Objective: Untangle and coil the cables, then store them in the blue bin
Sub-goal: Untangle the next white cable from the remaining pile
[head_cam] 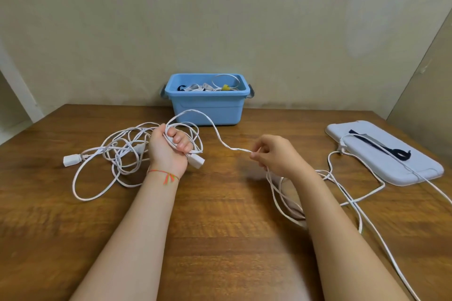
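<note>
My left hand (168, 148) grips a few loops of a white cable (215, 129), with a white socket end (197, 161) sticking out below the fist. From the loops the cable arcs up in front of the blue bin (208, 107) and runs down to my right hand (276, 154), which pinches it between thumb and fingers. Past that hand the cable trails in loose loops (342, 193) across the table to the right. A second tangle of white cable (117, 154) with a socket end (71, 160) lies left of my left hand. Coiled cables sit in the bin.
The bin stands at the back of the wooden table (220, 227) against the wall. Its pale lid (401, 168) lies flat at the right with a dark strap (391, 150) on it, and the cable crosses the lid. A wall panel closes the right side.
</note>
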A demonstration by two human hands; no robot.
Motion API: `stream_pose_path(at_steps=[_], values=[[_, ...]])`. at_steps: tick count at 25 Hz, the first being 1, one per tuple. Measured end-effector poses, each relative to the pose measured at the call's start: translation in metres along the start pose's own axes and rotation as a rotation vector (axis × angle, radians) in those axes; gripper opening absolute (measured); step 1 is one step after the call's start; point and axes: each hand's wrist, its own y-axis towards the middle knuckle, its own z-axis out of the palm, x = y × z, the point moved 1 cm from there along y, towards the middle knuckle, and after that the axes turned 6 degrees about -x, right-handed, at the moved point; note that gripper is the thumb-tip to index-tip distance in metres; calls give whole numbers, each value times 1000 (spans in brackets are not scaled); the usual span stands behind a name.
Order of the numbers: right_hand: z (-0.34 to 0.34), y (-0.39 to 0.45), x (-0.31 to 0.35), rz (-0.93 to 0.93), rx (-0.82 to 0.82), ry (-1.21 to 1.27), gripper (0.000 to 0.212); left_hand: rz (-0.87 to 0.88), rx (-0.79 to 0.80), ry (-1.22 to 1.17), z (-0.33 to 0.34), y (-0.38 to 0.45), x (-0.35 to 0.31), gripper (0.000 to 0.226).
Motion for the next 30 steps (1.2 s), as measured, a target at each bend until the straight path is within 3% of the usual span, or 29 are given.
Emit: stream_pose_path(at_steps=[3,6,10,13,15,16,18,21,24,26,30], values=[[10,-2,6,-85,99,-186,7,34,41,91,4,-9,0,45],[12,-6,14,-63,141,-63,18,42,70,120,7,-14,1,44],[11,-9,15,152,56,406,30,28,55,116,4,-16,3,44],[10,-2,12,420,-81,941,27,0,41,154,2,-16,4,42],[2,1,9,530,21,1403,24,-16,63,182,2,-17,4,41],[-1,2,6,547,94,1518,22,-26,79,183,3,-18,5,42],[0,3,1,530,136,1326,21,-33,109,163,5,-20,5,43],[11,3,5,455,-22,580,23,7,152,145,8,-24,4,42],[10,-6,21,257,-83,-39,6,32,196,148,13,-29,3,39],[10,-13,30,92,-25,-205,10,66,214,187,17,-33,4,38],[13,-21,40,-123,106,-207,16,156,203,414,26,-40,14,39]])
